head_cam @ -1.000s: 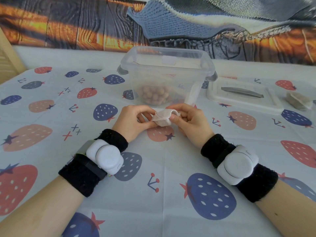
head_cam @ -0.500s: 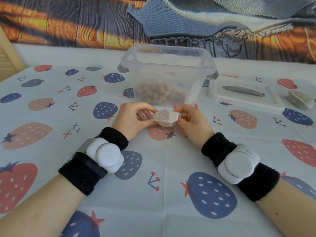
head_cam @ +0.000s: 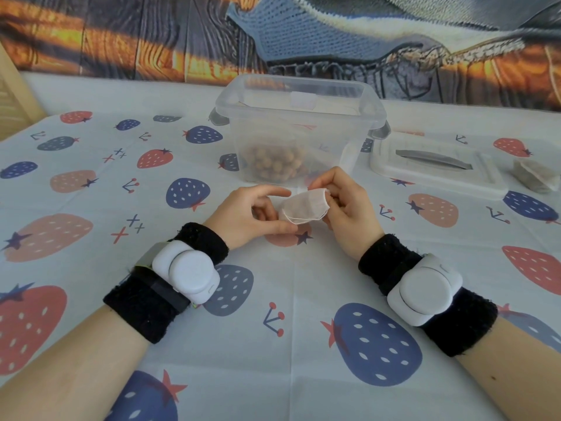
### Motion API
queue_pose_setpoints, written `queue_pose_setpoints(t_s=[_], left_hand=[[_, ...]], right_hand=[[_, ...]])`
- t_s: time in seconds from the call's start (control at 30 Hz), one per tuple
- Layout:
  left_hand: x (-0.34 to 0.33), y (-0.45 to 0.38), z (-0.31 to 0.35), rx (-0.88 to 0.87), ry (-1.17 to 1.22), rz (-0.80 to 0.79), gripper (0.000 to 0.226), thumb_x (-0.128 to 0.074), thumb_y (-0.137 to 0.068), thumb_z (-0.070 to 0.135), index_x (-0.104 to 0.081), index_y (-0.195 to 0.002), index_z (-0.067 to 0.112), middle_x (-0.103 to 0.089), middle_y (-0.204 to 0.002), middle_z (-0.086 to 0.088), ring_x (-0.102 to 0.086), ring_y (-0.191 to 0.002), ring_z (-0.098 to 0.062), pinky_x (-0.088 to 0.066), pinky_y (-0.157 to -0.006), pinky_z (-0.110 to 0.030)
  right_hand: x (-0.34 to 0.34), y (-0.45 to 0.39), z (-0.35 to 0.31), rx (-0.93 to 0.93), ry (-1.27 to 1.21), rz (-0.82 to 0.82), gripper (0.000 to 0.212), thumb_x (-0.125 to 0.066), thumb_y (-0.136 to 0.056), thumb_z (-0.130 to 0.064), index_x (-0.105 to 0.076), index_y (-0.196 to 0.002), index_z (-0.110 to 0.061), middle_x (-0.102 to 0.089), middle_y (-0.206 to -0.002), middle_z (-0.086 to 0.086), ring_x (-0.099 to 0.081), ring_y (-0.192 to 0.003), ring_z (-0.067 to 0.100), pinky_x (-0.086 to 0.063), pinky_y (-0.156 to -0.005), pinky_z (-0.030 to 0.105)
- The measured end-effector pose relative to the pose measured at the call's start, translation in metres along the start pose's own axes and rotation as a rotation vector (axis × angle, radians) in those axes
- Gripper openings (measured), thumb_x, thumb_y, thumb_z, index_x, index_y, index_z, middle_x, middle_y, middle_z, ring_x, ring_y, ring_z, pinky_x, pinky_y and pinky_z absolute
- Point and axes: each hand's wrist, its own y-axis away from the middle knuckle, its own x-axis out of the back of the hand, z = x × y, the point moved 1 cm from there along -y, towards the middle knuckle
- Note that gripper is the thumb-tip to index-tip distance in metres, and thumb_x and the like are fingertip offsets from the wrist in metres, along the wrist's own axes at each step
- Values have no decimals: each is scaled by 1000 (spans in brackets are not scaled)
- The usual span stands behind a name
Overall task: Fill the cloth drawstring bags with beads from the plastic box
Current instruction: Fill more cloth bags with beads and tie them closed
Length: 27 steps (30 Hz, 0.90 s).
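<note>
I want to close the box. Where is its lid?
The clear plastic lid with a grey handle lies flat on the tablecloth, right of the clear plastic box.

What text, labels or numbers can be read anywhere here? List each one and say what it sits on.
None can be read.
Plastic box: a pale sticker on its far wall, too blurred to tell whether it bears text.
Lid, cloth bag and the white wrist devices: no legible print.
Tablecloth: only strawberry, cross and cherry patterns, no words.
</note>
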Motion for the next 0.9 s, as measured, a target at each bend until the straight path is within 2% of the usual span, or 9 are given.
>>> queue_pose_setpoints(t_s=[0.13, 0.23, 0.4, 0.5, 0.57, 0.63, 0.73, 0.83, 0.9], left_hand=[[0, 0, -1, -25, -33, -7, 39, -85, -64, 24, -65, -98, 22, -59, -65, 0, -48, -56, -4, -36, -56, -9], [2, -1, -5, -91, -168, 75, 43, -89, -56, 30, -63, -91, 26, -56, -79, 2, -51, -67, -8, -36, -61, -8], [3, -1, -5, -133, -206, 127, 40, -88, -60, 22, -64, -92, 20, -57, -99, 0, -56, -76, -9, -35, -62, -7], [2, 0, -2, -118, -138, 87, 44, -87, -61, 22, -64, -98, 23, -63, -103, 6, -56, -77, -6, -35, -61, -6], [2, 1, 0, -98, -80, 37, 45, -86, -63, 20, -65, -103, 23, -66, -100, 6, -56, -77, -6, -36, -60, -5], [1, 1, 1, -94, -60, 17, 43, -84, -66, 17, -66, -105, 20, -68, -96, 5, -55, -76, -5, -36, -59, -5], [0, 0, 0, -94, -61, 14, 37, -83, -67, 15, -69, -101, 16, -68, -92, 8, -54, -73, -3, -36, -60, -6], [1, 1, -1, -93, -65, 16, 32, -83, -68, 18, -70, -97, 15, -69, -90, 7, -55, -73, -5, -37, -60, -8], [1, 1, -2, -94, -55, 20, 30, -83, -68, 18, -71, -96, 14, -69, -90, 7, -55, -73, -5, -37, -60, -8]], right_hand=[[-2, 2, -6, 29, -32, -74, 23, -37, -86, -8, -50, -92, -25, -43, -67, 24, -31, -45, 3, -28, -48, 12], [-3, 2, -9, 29, -37, -85, 21, -40, -87, -10, -51, -94, -27, -44, -70, 31, -30, -46, 4, -27, -48, 14], [-3, 3, -8, 26, -4, -71, 15, -45, -86, -14, -54, -87, -26, -41, -62, 28, -28, -47, 6, -25, -47, 18], [-2, 2, -7, 36, -1, -22, 17, -46, -87, -10, -55, -81, -24, -48, -60, 5, -37, -47, 3, -29, -50, 12], [0, 1, -7, 63, 12, 22, 23, -48, -89, -4, -56, -80, -23, -52, -65, -2, -43, -53, 0, -33, -53, 10], [1, 1, -7, 84, 27, 52, 25, -50, -90, -4, -59, -79, -25, -55, -66, 9, -44, -57, 8, -36, -55, 19], [0, 1, -10, 84, 46, 63, 19, -53, -87, -12, -61, -80, -28, -49, -67, 29, -35, -56, 25, -32, -52, 30], [0, 1, -11, 46, 26, 70, 12, -55, -87, -15, -61, -82, -24, -40, -59, 22, -32, -50, 18, -29, -47, 22], [3, -1, -11, -40, -74, 82, 13, -57, -90, -8, -62, -83, -18, -38, -55, 10, -32, -41, 11, -28, -41, 17]])
